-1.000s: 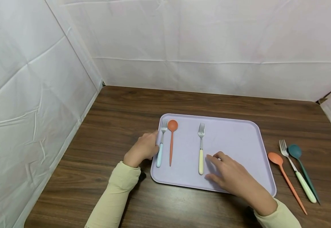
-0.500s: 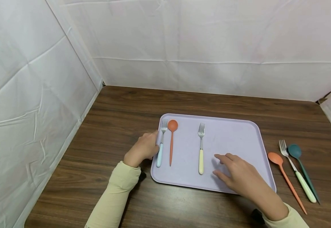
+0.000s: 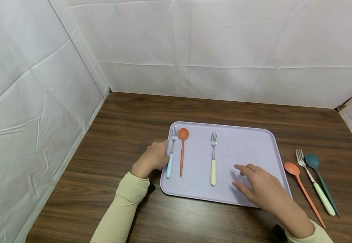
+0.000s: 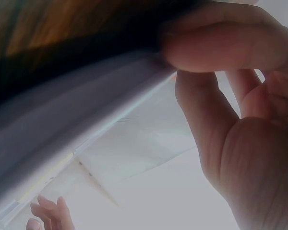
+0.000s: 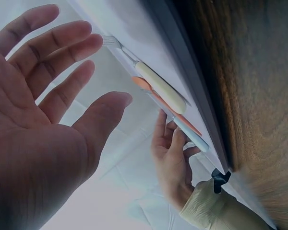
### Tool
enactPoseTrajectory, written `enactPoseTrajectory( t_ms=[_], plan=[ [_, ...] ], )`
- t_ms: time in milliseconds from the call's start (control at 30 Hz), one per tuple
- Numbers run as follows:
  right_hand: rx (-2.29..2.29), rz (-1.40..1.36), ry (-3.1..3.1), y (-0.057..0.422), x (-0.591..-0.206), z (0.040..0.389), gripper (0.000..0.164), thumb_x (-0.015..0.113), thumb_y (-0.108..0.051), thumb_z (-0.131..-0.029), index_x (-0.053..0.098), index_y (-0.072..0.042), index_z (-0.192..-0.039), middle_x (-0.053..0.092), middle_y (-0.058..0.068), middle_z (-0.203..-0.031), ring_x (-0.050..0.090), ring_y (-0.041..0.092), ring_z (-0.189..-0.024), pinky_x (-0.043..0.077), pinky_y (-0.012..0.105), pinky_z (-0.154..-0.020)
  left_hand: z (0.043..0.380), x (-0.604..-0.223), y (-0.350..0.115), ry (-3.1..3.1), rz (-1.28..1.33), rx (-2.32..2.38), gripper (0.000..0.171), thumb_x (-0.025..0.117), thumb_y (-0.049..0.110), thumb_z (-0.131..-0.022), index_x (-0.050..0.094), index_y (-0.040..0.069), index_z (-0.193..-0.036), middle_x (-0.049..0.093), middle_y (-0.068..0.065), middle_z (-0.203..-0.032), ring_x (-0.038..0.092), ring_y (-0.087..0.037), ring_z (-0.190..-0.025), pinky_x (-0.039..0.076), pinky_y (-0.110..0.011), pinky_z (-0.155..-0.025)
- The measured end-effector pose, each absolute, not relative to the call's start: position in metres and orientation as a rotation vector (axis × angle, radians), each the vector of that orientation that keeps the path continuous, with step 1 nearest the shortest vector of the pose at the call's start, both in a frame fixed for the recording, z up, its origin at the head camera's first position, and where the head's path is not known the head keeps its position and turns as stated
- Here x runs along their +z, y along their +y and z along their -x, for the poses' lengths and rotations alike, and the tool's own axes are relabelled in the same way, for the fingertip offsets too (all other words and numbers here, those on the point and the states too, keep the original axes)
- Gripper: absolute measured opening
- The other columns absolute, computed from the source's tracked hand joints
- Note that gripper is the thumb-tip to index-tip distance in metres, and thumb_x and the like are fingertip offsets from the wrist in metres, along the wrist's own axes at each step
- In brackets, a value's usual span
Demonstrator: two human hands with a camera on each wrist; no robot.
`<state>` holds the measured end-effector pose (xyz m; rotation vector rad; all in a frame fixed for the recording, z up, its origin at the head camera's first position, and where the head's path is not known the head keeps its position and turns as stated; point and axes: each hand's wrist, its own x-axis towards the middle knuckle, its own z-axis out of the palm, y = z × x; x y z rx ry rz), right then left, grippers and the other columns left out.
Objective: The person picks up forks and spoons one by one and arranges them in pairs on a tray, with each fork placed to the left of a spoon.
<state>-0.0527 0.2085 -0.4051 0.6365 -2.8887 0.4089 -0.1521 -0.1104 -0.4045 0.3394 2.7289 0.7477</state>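
My left hand (image 3: 152, 156) grips the left rim of a lilac tray (image 3: 245, 145); in the left wrist view the thumb and index finger pinch its edge. My right hand (image 3: 264, 187) hovers over the tray's right half, fingers spread and holding nothing. On the tray, a fork with a pale blue handle (image 3: 170, 165) lies along the left side, beside an orange spoon (image 3: 182, 148). Nearer the middle lies a fork with a cream-yellow handle (image 3: 213, 172), left of my right fingertips.
Right of the tray, on the dark wooden table (image 3: 127, 118), lie another orange spoon (image 3: 303, 190), a fork with a pale green handle (image 3: 324, 199) and a teal spoon (image 3: 321, 179). White cloth walls (image 3: 224, 50) stand behind and at the sides.
My right hand has moved right, away from the yellow-handled fork. My left hand has stayed on the tray's rim, and the cutlery has kept its place.
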Motion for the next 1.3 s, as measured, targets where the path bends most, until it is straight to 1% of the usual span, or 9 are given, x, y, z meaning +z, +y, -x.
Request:
enactPoseTrajectory(
  t_ms=[133,533,800,900,1067,1133,1300],
  plan=[
    [0.396,-0.612,-2.894,0.211,-0.405,0.051,0.048,0.076,-0.033,-0.074,0.063,-0.010,-0.115,0.062,0.002,-0.089,0.060,0.016,-0.075,0.048,0.037,-0.058,0.152,-0.406,-0.110,2.706,-0.325,0.765,0.020,0.051,0.000,-0.086,0.051,0.003,-0.105,0.051,-0.013,-0.083,0.055,-0.016,-0.044,0.045,-0.025,-0.038],
    [0.406,-0.562,-2.907,0.224,-0.402,0.048,0.047,0.075,-0.032,-0.076,0.063,-0.009,-0.115,0.063,0.003,-0.092,0.061,0.017,-0.077,0.048,0.038,-0.060,0.152,-0.406,-0.111,2.705,-0.327,0.774,0.018,0.051,0.001,-0.086,0.051,0.003,-0.104,0.051,-0.013,-0.084,0.054,-0.015,-0.043,0.045,-0.025,-0.038],
    [0.400,-0.505,-2.945,0.230,-0.401,0.047,0.046,0.075,-0.033,-0.077,0.063,-0.011,-0.115,0.063,0.004,-0.093,0.061,0.017,-0.075,0.048,0.036,-0.054,0.152,-0.405,-0.110,2.702,-0.312,0.764,0.024,0.052,0.002,-0.087,0.050,0.003,-0.111,0.052,-0.014,-0.086,0.055,-0.015,-0.043,0.045,-0.025,-0.039],
    [0.397,-0.463,-2.972,0.233,-0.399,0.046,0.047,0.074,-0.035,-0.077,0.063,-0.011,-0.116,0.063,0.004,-0.094,0.061,0.018,-0.075,0.047,0.036,-0.051,0.152,-0.405,-0.110,2.701,-0.309,0.759,0.023,0.052,0.002,-0.087,0.050,0.003,-0.110,0.052,-0.013,-0.084,0.055,-0.015,-0.044,0.045,-0.025,-0.039],
    [0.407,-0.447,-2.971,0.239,-0.399,0.045,0.047,0.074,-0.034,-0.077,0.062,-0.009,-0.116,0.063,0.004,-0.091,0.060,0.018,-0.073,0.046,0.037,-0.053,0.152,-0.405,-0.109,2.702,-0.314,0.748,0.018,0.052,0.003,-0.087,0.050,0.003,-0.105,0.051,-0.011,-0.080,0.055,-0.016,-0.047,0.045,-0.025,-0.039],
    [0.414,-0.455,-2.954,0.242,-0.400,0.044,0.047,0.075,-0.032,-0.077,0.062,-0.009,-0.115,0.063,0.003,-0.089,0.060,0.018,-0.072,0.046,0.037,-0.054,0.152,-0.405,-0.109,2.702,-0.314,0.746,0.019,0.052,0.002,-0.087,0.050,0.003,-0.106,0.051,-0.011,-0.081,0.055,-0.016,-0.047,0.045,-0.025,-0.039],
    [0.399,-0.472,-2.905,0.247,-0.402,0.043,0.045,0.075,-0.031,-0.076,0.063,-0.010,-0.114,0.063,0.001,-0.086,0.059,0.015,-0.069,0.045,0.034,-0.054,0.152,-0.405,-0.110,2.698,-0.309,0.766,0.024,0.052,0.002,-0.087,0.050,0.002,-0.111,0.051,-0.013,-0.086,0.055,-0.016,-0.045,0.045,-0.025,-0.039]
  ],
)
